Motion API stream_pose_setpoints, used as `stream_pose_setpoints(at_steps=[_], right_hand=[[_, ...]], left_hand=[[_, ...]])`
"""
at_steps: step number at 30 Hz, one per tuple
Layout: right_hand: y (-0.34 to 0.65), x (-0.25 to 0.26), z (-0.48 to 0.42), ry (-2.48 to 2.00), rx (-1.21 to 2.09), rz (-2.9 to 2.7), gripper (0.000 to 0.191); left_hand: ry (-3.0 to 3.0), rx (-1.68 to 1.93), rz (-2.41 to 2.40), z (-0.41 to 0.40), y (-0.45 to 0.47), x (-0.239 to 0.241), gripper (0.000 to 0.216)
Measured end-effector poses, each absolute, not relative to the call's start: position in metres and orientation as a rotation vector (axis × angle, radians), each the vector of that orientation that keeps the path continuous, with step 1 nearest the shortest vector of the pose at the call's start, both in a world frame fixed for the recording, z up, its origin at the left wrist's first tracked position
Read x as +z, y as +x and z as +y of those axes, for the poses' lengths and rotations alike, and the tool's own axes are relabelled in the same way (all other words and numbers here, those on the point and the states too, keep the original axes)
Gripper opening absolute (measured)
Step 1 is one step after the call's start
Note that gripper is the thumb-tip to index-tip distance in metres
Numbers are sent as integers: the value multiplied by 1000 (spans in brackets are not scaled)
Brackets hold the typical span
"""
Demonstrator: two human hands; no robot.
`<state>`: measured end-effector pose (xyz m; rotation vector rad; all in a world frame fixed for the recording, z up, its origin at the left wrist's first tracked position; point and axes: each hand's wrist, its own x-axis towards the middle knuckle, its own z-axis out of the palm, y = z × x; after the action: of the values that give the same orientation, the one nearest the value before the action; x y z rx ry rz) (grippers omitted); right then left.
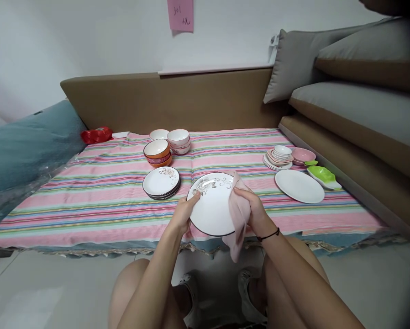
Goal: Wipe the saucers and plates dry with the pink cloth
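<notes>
A white plate [210, 210] with a dark rim and a floral print is held up above the front edge of the striped cloth. My left hand [185, 211] grips its left rim, thumb on the upper face and fingers hidden underneath. Around the right rim, my right hand [253, 208] is closed on a pale pink cloth [239, 214], which wraps over the plate's edge and hangs below it. Just left of the held plate sits a stack of similar floral plates [161, 183].
Orange-and-red bowls [157, 153] and white-and-pink bowls [179, 140] stand stacked behind. To the right lie a white oval plate [299, 186], a green leaf-shaped dish [323, 176], a pink bowl [303, 156] and small stacked dishes [282, 153]. Grey cushions [362, 109] rise at right; a red bag [97, 135] lies back left.
</notes>
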<state>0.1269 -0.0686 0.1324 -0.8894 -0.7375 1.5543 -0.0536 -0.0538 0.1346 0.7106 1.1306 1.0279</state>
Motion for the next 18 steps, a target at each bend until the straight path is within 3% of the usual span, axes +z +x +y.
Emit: stream_pose_setpoints(at_steps=[12,18], right_hand=[[102,124,-70,-969,1344,-634,54],[127,120,-52,-1055,1180,-519,48]], left_hand=[[418,1431,1159,-49,-36,116,42],[742,1082,1130,-52,-42,130,44]])
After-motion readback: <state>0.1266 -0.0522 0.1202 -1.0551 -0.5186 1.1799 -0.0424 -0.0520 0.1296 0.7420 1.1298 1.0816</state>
